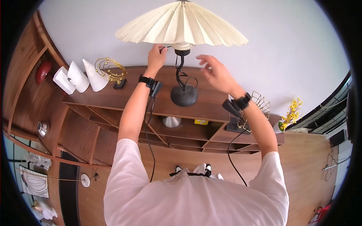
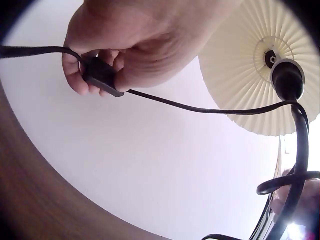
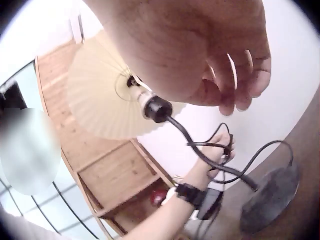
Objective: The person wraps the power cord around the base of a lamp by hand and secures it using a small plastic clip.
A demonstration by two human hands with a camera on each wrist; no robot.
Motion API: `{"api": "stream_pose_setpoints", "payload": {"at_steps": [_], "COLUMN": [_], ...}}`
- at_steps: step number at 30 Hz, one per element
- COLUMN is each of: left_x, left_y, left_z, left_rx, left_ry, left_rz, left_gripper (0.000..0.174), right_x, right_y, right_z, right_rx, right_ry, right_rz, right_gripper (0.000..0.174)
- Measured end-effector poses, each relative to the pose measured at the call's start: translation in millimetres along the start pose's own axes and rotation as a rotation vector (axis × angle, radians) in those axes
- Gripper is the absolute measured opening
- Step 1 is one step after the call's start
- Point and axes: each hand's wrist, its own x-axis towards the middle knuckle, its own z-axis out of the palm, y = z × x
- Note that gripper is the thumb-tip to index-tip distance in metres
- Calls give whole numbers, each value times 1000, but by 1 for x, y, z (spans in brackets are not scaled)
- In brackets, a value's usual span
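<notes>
A table lamp with a pleated cream shade [image 1: 181, 24], a bent black stem and a round black base [image 1: 184, 97] stands on the wooden shelf unit in the head view. Left of the stem, my left hand [image 1: 156, 58] pinches the black cord switch [image 2: 102, 76] between thumb and fingers. From that switch the cord [image 2: 195, 108] runs across to the stem and loops around it. On the stem's other side my right hand [image 1: 218, 75] is raised under the shade's edge, fingers loosely bent and holding nothing.
White cone-like ornaments [image 1: 97, 76] and a gold ring sculpture [image 1: 111, 71] stand left on the shelf top [image 1: 151, 98]. To the right are a gold wire-frame ornament [image 1: 261, 103] and a pot of yellow flowers [image 1: 292, 113]. Camera cables hang from both wrists.
</notes>
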Motion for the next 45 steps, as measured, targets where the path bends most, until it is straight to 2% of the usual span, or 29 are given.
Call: {"api": "stream_pose_setpoints", "payload": {"at_steps": [1, 3, 4, 6, 7, 9, 10, 12, 15, 16, 18, 21, 24, 28, 30, 31, 33, 34, 36, 43, 45], "left_x": [1, 4, 5, 8, 9, 11, 10, 10, 7, 3, -4, -12, -22, -34, -42, -47, -55, -57, -60, -64, -66], "left_y": [0, -2, -3, -4, -4, -5, -5, -5, -5, 9, 32, 33, 46, 86, 105, 118, 139, 139, 136, 124, 125], "left_z": [2, 4, 5, 7, 7, 7, 7, 9, 8, 0, -14, -17, -31, -59, -69, -76, -85, -82, -77, -59, -56], "left_rx": [-1, -64, -62, -74, -71, -110, -108, -208, -229, -228, 5, -45, -113, -173, -612, -610, -645, -644, -505, -417, -382], "left_ry": [2, -101, -98, -158, -154, -252, -252, -290, -292, -295, -307, -245, -153, -110, -132, -131, -310, -307, -394, -432, -394], "left_rz": [1, -25, -25, -34, -39, -53, -57, -77, -64, -64, -51, 36, 109, 69, -106, -106, -69, -71, 0, 54, 69], "left_gripper": [27, 31, 31, 42, 42, 46, 46, 48, 46, 46, 36, 27, 29, 27, 26, 26, 29, 29, 35, 31, 30], "right_x": [12, 32, 40, 53, 56, 62, 63, 65, 68, 68, 66, 64, 64, 65, 67, 67, 67, 66, 67, 61, 64], "right_y": [2, 8, 9, 9, 8, 6, 5, 5, 16, 16, 16, 13, 9, 12, 11, 13, 13, 12, 7, 10, 11], "right_z": [5, 16, 21, 28, 31, 34, 35, 36, 44, 45, 46, 44, 42, 39, 35, 35, 33, 33, 30, 28, 27], "right_rx": [-1, -159, -157, -177, -173, -335, -332, -512, -525, -525, -686, -705, -750, -665, -655, -654, -634, -633, -687, -651, -722], "right_ry": [0, -69, -70, -148, -152, -114, -116, -202, -163, -162, -194, -213, -234, -140, -139, -139, -129, -132, -173, -160, -172], "right_rz": [-2, -208, -211, -380, -383, -555, -556, -532, -600, -598, -489, -385, -271, -288, -235, -236, -216, -218, -101, -118, -73], "right_gripper": [36, 42, 42, 40, 40, 30, 30, 21, 15, 15, 18, 17, 17, 18, 19, 19, 22, 22, 23, 23, 22]}}
